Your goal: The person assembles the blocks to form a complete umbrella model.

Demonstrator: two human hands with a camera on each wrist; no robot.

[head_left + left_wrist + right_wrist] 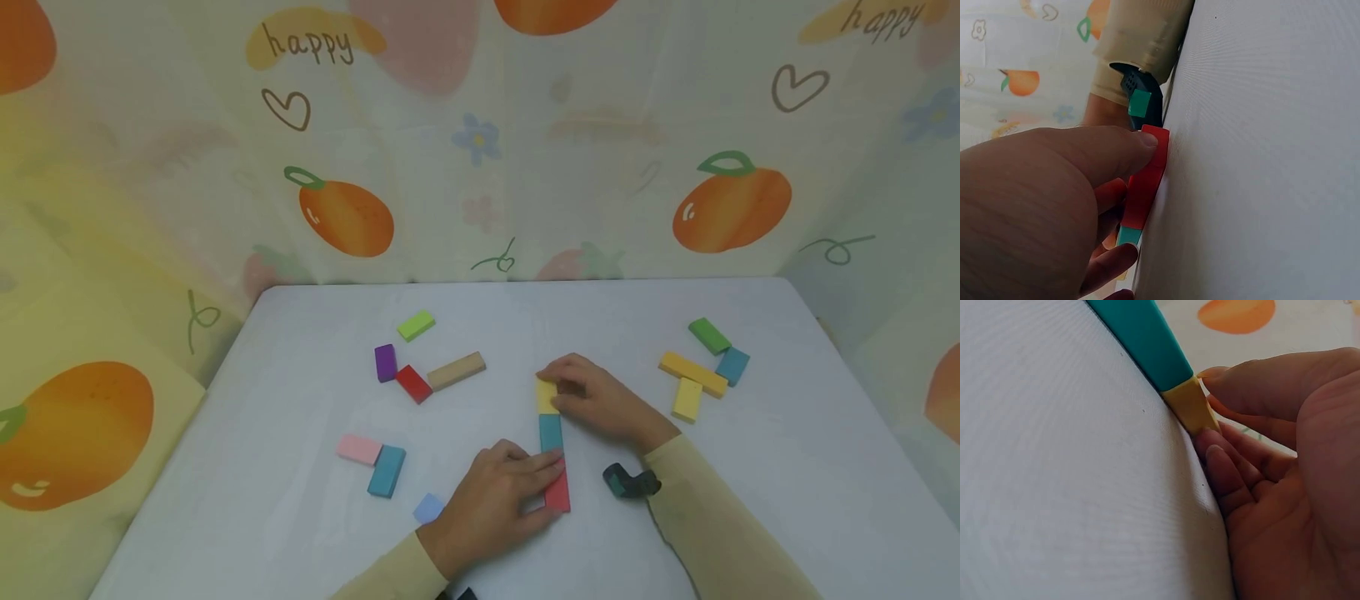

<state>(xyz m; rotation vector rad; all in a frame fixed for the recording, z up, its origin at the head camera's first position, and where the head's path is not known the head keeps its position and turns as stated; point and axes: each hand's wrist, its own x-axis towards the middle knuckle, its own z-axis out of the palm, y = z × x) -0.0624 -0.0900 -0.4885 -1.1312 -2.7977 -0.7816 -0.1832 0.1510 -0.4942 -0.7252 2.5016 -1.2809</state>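
Note:
A yellow block [547, 400], a blue block [550, 432] and a red block [557, 497] lie end to end in a line on the white table. My right hand [611, 407] pinches the yellow block at the far end, its thumb and fingertips around it in the right wrist view. My left hand [487, 500] holds the red block at the near end. In the left wrist view its thumb [1144, 140] presses on the red block's near end, while other fingers reach along toward the blue block. Part of the red block is hidden under the left fingers.
Left of the line lie a tan block [457, 371], a red one [414, 384], a purple one [386, 363], a light green one [416, 325], a pink one [360, 449] and blue ones [386, 472]. At right sits a cluster with a long yellow-orange block [693, 373].

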